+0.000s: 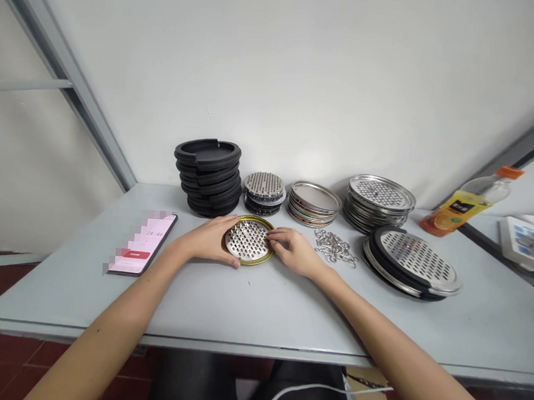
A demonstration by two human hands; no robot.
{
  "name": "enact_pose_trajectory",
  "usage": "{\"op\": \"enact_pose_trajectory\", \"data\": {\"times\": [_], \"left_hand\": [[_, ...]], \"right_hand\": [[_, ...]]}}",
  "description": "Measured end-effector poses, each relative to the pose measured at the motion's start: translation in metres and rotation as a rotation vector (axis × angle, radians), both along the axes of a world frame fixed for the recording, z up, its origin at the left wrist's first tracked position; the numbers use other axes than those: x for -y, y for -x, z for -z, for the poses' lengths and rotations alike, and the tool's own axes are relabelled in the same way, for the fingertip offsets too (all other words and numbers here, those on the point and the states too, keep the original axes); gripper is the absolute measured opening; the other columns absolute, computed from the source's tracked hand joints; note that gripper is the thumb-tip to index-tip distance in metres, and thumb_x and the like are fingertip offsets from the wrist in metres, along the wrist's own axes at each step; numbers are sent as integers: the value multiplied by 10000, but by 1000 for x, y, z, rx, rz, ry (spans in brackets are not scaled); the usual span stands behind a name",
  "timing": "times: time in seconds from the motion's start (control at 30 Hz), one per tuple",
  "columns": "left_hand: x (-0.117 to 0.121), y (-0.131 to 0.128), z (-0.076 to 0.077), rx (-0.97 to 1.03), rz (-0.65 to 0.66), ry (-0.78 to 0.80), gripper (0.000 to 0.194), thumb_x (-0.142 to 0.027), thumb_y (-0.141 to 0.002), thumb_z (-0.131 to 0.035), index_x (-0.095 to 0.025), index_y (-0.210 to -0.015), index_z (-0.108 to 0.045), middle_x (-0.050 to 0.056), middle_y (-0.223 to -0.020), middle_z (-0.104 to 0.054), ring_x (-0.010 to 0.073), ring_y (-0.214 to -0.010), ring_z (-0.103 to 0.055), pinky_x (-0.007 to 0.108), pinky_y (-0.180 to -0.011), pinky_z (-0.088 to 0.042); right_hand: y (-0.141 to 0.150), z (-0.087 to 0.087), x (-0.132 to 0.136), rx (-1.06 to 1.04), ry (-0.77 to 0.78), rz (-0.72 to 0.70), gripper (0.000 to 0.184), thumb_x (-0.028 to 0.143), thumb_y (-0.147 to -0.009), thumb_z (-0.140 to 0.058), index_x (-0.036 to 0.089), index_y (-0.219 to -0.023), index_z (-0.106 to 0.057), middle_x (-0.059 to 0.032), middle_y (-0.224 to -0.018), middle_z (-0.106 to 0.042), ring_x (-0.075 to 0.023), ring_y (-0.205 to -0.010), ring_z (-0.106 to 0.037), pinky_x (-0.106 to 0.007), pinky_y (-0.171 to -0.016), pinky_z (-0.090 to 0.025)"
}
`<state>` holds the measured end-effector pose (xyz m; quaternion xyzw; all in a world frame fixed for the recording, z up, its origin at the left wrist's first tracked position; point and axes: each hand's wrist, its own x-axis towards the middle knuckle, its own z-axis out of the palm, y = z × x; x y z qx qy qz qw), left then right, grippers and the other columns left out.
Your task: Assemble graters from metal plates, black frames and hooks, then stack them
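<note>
A round metal grater disc [246, 240] lies inside a gold-rimmed tin lid [256, 261] on the table in front of me. My left hand [212, 239] is curved around the lid's left side, thumb at the near rim and fingers at the far rim. At the right edge of the disc, my right hand [293, 250] has its fingertips pinched together and touching there. Whatever may be between those fingertips is too small to make out. Just right of that hand lies a loose pile of bent wire clips [335, 247].
Behind stand stacks of black rings [208, 177], small grater discs [264, 187], tin lids [315, 200] and larger grater discs [379, 199]. Black-rimmed graters [415, 262] lie at right, near a juice bottle [463, 204]. A phone [145, 246] lies left on the grey table [259, 312].
</note>
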<state>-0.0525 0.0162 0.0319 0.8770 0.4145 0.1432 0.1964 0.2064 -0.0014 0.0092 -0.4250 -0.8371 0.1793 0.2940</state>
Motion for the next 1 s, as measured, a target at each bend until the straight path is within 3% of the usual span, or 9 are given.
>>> {"op": "enact_pose_trajectory", "data": {"times": [0.2, 0.33, 0.4, 0.53, 0.63, 0.7, 0.77, 0.87, 1.0], "left_hand": [[4, -5, -5, -23, 13, -2, 1063, -609, -517, -797, -275, -1428, -363, 77, -1450, -434, 337, -1326, -394, 431, -1083, -324], [11, -14, -4, -75, -76, -65, 1044, -692, -541, -738, -286, -1429, -369, 75, -1441, -441, 355, -1301, -416, 433, -1063, -344], [15, -19, -5, -107, -135, -105, 938, -729, -622, -654, -284, -1411, -408, 88, -1392, -488, 360, -1236, -479, 444, -1012, -387], [20, -24, -10, -69, -263, -140, 649, -681, -824, -456, -247, -1298, -545, 69, -1020, -689, 282, -922, -643, 396, -823, -480], [22, -23, -12, -34, -297, -125, 547, -615, -871, -435, -215, -1195, -621, 29, -750, -689, 225, -704, -643, 358, -718, -491], [24, -24, -12, 2, -236, -149, 495, -569, -879, -458, -209, -1168, -637, 36, -810, -695, 218, -749, -645, 355, -758, -496], [27, -26, -12, 50, -138, -192, 507, -553, -860, -508, -203, -1212, -607, 67, -1042, -682, 242, -954, -627, 375, -891, -474], [31, -32, -10, 69, 18, -201, 676, -575, -783, -614, -207, -1337, -495, 95, -1321, -551, 293, -1220, -484, 426, -1056, -368], [34, -39, -5, 54, 167, -114, 934, -615, -678, -703, -227, -1445, -337, 103, -1422, -456, 330, -1300, -395, 464, -1099, -312]], "right_hand": [[0, 5, -1, 4, 35, 53, 371, 69, -760, -463, 202, -963, -744, -61, -1130, -693, -229, -1097, -604, -355, -1009, -432], [-1, 10, -2, 12, 4, 142, 356, 92, -771, -468, 185, -970, -749, -98, -1255, -618, -257, -1190, -549, -396, -1051, -397], [-3, 10, -4, 24, -12, 149, 351, 96, -773, -473, 187, -972, -747, -103, -1272, -601, -264, -1217, -528, -411, -1058, -389], [-10, 7, -7, 75, -13, 153, 362, 70, -755, -485, 193, -978, -743, -106, -1275, -597, -271, -1214, -527, -438, -1055, -385], [-16, 4, -11, 81, -50, 110, 439, 12, -715, -473, 201, -1018, -730, -100, -1274, -601, -260, -1206, -534, -438, -1056, -384], [-20, 2, -14, 69, -70, 97, 463, 2, -708, -468, 198, -1044, -721, -101, -1258, -611, -254, -1188, -547, -434, -1048, -396], [-23, 1, -17, 50, -75, 113, 448, 18, -719, -469, 195, -1046, -719, -99, -1228, -628, -249, -1155, -570, -428, -1027, -420], [-24, -1, -17, 30, -74, 114, 412, 39, -737, -472, 205, -1011, -731, -87, -1182, -651, -237, -1107, -600, -415, -999, -445], [-22, -6, -13, 54, -91, 64, 367, 49, -762, -467, 228, -912, -750, -63, -1125, -679, -227, -1065, -616, -412, -979, -457]]}}
